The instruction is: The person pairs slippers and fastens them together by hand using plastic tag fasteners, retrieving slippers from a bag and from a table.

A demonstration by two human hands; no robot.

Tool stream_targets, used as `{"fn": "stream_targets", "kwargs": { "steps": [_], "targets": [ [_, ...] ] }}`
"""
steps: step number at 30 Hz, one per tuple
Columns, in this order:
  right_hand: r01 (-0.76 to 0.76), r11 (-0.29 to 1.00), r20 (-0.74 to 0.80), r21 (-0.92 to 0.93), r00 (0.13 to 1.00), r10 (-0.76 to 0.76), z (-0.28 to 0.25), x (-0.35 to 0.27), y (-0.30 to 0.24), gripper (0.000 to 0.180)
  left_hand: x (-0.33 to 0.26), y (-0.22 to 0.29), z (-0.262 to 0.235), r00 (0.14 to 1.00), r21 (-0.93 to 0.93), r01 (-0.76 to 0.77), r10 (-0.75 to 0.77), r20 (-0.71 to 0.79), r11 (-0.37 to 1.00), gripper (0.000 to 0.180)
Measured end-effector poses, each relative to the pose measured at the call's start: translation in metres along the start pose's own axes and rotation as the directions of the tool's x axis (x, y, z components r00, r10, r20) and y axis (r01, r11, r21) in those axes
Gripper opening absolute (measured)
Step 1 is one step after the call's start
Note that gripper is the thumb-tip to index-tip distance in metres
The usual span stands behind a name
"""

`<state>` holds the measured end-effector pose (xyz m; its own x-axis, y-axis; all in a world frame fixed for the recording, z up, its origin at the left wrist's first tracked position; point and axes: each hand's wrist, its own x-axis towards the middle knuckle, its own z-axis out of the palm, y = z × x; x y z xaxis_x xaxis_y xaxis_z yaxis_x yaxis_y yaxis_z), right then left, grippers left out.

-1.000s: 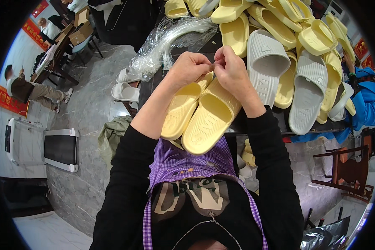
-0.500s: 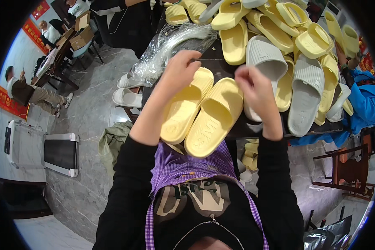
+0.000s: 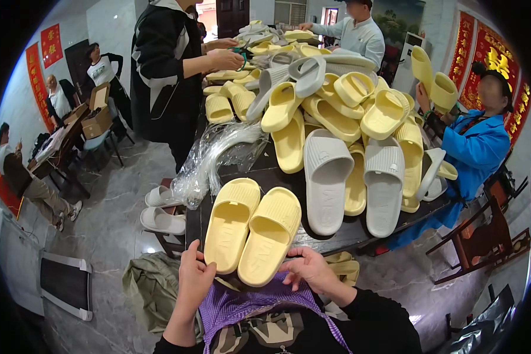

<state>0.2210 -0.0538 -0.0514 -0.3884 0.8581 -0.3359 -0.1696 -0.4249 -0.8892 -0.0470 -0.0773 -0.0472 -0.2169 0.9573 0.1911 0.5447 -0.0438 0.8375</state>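
A pair of yellow slide slippers lies side by side at the table's near edge, toes pointing away from me: the left slipper and the right slipper. My left hand is beside the heel of the left slipper, thumb and fingers apart at its edge. By the right slipper's heel is my right hand, fingers spread and close to its side. Whether the fingertips touch the slippers is hard to tell. Just beyond the pair lies a bundle of clear plastic strands in crumpled film.
Yellow and grey slippers are heaped along the dark table, with a large grey slipper near the right slipper. A person in black holds green-handled scissors. A person in blue lifts yellow slippers.
Both hands have moved from the toe end of the yellow pair back to the heels. The view has tilted up, showing more of the table and the people around it.
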Motion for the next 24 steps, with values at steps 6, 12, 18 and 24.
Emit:
{"fn": "stream_targets", "kwargs": {
  "steps": [6,12,18,24],
  "targets": [
    [-0.028,0.982,0.011,0.188,1.000,0.026,0.010,0.006,-0.011,0.034,0.010,-0.025,0.003,1.000,-0.126,0.027,-0.025,0.011,0.992,0.057],
    [-0.080,0.990,0.060,0.119,0.995,0.074,0.007,0.018,-0.015,0.030,0.033,0.006,-0.006,0.969,-0.212,0.223,-0.193,0.153,0.951,0.055],
    [-0.072,0.997,0.075,0.006,0.995,0.071,0.012,0.017,-0.021,0.028,0.032,0.014,0.009,0.945,-0.240,0.260,-0.195,0.262,0.935,0.050],
    [0.030,0.990,0.130,-0.136,0.991,-0.013,0.010,0.002,-0.037,0.029,0.018,0.031,0.014,0.772,-0.471,0.562,-0.227,0.593,0.680,0.040]
  ]
}}
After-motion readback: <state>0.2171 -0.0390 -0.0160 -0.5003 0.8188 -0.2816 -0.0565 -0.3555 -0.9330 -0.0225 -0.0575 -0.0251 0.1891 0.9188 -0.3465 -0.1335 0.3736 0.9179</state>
